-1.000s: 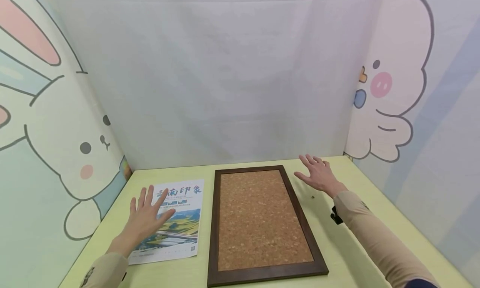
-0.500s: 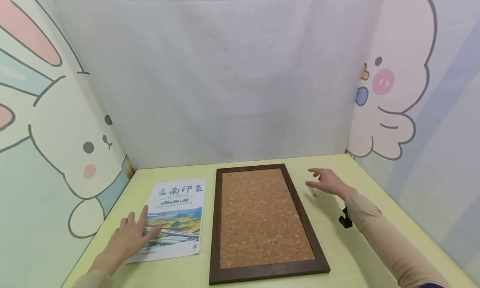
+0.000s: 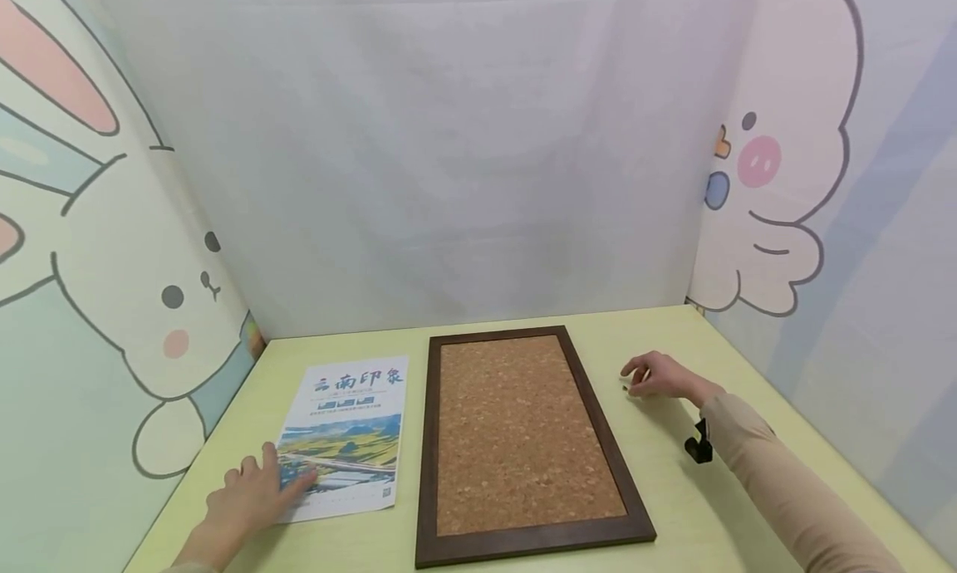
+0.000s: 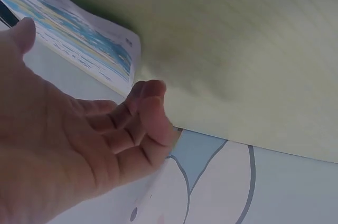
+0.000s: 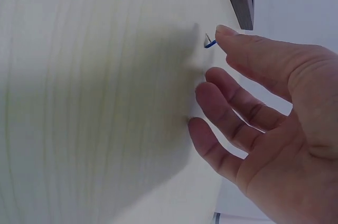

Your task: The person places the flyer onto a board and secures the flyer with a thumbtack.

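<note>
A blue thumbtack (image 5: 209, 43) lies on the table with its point up. My right hand (image 3: 663, 377) is low over the table beside it, its fingers bent with a gap between thumb and fingers. In the right wrist view the thumb tip is right by the tack; whether they touch I cannot tell. A printed poster (image 3: 347, 415) with a landscape picture lies flat on the left. My left hand (image 3: 245, 500) is at its lower left edge, thumb over the paper, fingers loosely curved and holding nothing. Between the hands lies a cork board (image 3: 523, 440) in a dark frame.
The pale yellow table (image 3: 695, 506) is bounded by a grey cloth backdrop (image 3: 449, 158) behind and cartoon-printed panels on both sides. A small black item (image 3: 699, 445) shows at my right wrist.
My left hand has drawn back toward me, from over the poster to its lower left edge. My right hand has come down to the thumbtack, its fingers bending from spread.
</note>
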A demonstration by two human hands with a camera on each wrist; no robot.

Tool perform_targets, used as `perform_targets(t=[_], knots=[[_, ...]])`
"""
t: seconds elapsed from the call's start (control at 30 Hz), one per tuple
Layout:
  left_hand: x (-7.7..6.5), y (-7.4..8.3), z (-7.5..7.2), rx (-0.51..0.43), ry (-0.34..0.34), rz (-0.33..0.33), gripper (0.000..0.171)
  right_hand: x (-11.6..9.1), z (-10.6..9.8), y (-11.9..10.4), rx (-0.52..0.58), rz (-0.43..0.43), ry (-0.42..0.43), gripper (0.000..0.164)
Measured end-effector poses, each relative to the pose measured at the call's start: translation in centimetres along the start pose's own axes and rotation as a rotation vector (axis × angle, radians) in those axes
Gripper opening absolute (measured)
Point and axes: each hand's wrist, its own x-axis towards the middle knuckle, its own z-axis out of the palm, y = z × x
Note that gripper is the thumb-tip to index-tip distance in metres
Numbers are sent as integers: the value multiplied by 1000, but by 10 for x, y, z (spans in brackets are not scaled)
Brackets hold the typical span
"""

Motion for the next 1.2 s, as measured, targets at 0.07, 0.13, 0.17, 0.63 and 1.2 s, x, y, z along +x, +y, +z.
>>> perform_targets(t=[0.07, 0.13, 0.17, 0.63, 1.2], knots=[[-1, 1, 0, -22, -34, -24, 113, 0, 2, 3, 7, -12, 4, 35], [-1, 1, 1, -33, -55, -38, 114, 1, 3, 4, 6, -21, 11, 34], [0, 1, 1, -39, -65, -44, 114, 1, 4, 4, 4, -24, 14, 33], [8, -2, 5, -225, -124, -43, 123, 5, 7, 7, 31, -34, 28, 26], [3, -8, 9, -497, -83, -32, 42, 8, 11, 9, 42, -50, 29, 12]])
